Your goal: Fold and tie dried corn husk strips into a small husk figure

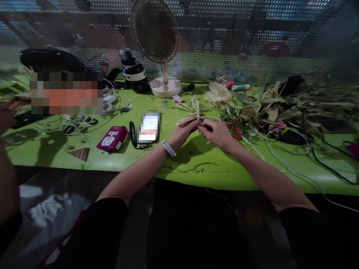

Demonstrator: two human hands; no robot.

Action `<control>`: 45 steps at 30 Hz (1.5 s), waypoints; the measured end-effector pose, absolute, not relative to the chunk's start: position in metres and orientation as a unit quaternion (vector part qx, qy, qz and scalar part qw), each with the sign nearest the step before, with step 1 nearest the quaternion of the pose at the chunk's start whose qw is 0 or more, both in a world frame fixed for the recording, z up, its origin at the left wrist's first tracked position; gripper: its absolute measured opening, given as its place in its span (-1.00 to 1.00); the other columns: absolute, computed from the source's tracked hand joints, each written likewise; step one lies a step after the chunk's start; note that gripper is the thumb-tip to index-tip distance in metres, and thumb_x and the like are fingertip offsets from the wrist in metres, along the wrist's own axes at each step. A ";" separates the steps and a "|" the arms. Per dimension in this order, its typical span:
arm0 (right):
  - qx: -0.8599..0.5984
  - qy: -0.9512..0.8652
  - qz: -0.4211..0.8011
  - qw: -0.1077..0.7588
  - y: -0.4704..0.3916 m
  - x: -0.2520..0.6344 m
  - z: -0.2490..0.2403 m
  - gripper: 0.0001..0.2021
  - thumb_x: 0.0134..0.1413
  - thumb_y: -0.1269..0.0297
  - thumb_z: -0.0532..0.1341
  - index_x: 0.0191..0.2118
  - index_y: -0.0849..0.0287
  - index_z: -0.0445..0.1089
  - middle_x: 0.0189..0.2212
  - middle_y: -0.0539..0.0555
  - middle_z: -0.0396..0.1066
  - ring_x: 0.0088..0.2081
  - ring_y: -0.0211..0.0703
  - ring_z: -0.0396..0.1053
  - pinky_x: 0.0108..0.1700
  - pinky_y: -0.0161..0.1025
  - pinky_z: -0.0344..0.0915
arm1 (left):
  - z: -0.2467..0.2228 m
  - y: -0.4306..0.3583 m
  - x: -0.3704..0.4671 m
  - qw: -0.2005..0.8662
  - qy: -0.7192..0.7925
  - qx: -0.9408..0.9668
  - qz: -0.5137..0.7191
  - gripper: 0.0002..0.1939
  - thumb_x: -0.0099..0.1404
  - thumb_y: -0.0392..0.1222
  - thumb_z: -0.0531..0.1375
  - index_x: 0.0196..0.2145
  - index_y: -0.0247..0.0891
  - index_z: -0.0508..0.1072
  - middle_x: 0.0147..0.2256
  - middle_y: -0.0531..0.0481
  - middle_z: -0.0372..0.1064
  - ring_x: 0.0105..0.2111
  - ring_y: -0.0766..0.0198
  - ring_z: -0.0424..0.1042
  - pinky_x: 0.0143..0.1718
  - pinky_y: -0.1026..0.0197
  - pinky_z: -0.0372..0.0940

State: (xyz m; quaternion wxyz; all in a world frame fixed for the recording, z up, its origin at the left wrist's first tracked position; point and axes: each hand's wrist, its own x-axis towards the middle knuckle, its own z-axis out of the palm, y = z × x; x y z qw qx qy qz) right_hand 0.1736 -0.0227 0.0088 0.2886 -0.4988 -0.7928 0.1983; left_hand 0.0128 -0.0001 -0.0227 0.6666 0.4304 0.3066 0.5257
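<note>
Pale strips of dried corn husk [195,106] fan out from between my fingers, one upright and others toward the sides. My left hand [184,131], with a light band on its wrist, is closed on the husk strips from the left. My right hand [215,131] has thumb and fingertips pinched together at the husks' gathered middle, touching the left fingertips. What the right pinch holds is too small to make out. Just right of my right hand lie the red handles of scissors [235,132]. A lit phone [148,127] lies left of my hands.
Behind the phone's left side sits a magenta power strip [112,139]. A white desk fan [166,86] and dark bottle [135,76] stand at the back. Heaped dried husks [260,102] and cables [297,175] cover the right. Another person's arm [8,160] is at far left.
</note>
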 end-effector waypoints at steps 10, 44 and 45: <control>-0.495 -0.786 0.233 0.289 -0.023 0.168 -0.004 -0.84 0.16 0.20 0.15 -0.40 0.12 0.32 -0.53 0.03 0.40 -0.51 -0.21 0.24 -0.40 -0.23 0.10 | -0.026 -0.001 0.015 0.654 0.274 0.462 0.533 -0.59 0.03 -0.07 0.45 -0.16 -0.26 0.58 -0.06 -0.14 0.56 0.02 0.16 0.50 0.13 0.10 0.31; -0.428 -0.785 0.350 0.280 -0.021 0.166 -0.007 -0.84 0.19 0.35 0.09 -0.44 0.11 0.23 -0.59 -0.04 0.42 -0.53 -0.23 0.39 -0.35 -0.26 0.28 | -0.017 0.000 0.012 0.580 0.352 0.476 0.560 -0.65 0.03 -0.16 0.39 -0.19 -0.25 0.53 -0.21 -0.06 0.58 -0.17 0.22 0.55 -0.15 0.20 0.40; -0.426 -0.783 0.356 0.281 -0.021 0.166 -0.007 -0.84 0.18 0.35 0.09 -0.44 0.11 0.23 -0.59 -0.05 0.42 -0.53 -0.24 0.40 -0.36 -0.26 0.28 | -0.017 0.001 0.012 0.575 0.356 0.482 0.558 -0.66 0.04 -0.16 0.39 -0.20 -0.26 0.52 -0.23 -0.06 0.57 -0.19 0.24 0.54 -0.17 0.21 0.39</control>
